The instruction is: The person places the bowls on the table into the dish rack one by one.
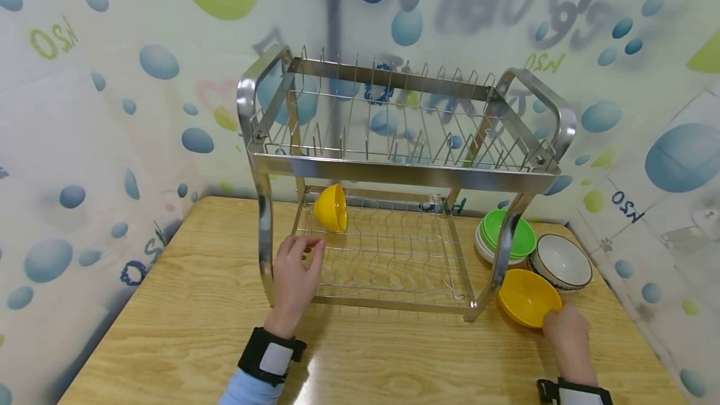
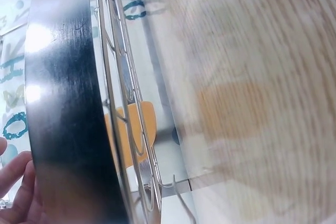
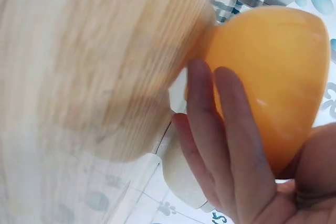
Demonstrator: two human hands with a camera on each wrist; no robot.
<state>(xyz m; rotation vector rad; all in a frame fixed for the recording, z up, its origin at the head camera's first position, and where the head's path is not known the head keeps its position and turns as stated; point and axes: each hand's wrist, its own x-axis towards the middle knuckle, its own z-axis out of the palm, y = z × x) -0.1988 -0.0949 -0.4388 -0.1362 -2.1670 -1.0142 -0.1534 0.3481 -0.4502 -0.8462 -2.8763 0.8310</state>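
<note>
My right hand [image 1: 568, 330] grips the near right rim of a yellow bowl [image 1: 529, 299] at the right of the rack. In the right wrist view its fingers [image 3: 239, 114] lie along the outside of this bowl [image 3: 273, 72], with the thumb at the rim. My left hand [image 1: 296, 270] is at the front left of the dish rack's lower tier, fingers loosely bent and holding nothing. Just beyond it, another yellow bowl [image 1: 330, 208] stands on its side in the lower wires. The left wrist view shows that bowl [image 2: 134, 132] behind the wires, and fingertips beside a metal bar [image 2: 65, 98].
A two-tier metal dish rack [image 1: 405, 174] stands on the wooden table [image 1: 394, 361]. Right of it are stacked green bowls [image 1: 509, 233] over white ones, and a white bowl with a dark rim [image 1: 562, 261]. A patterned wall covering [image 1: 112, 142] rises behind the table.
</note>
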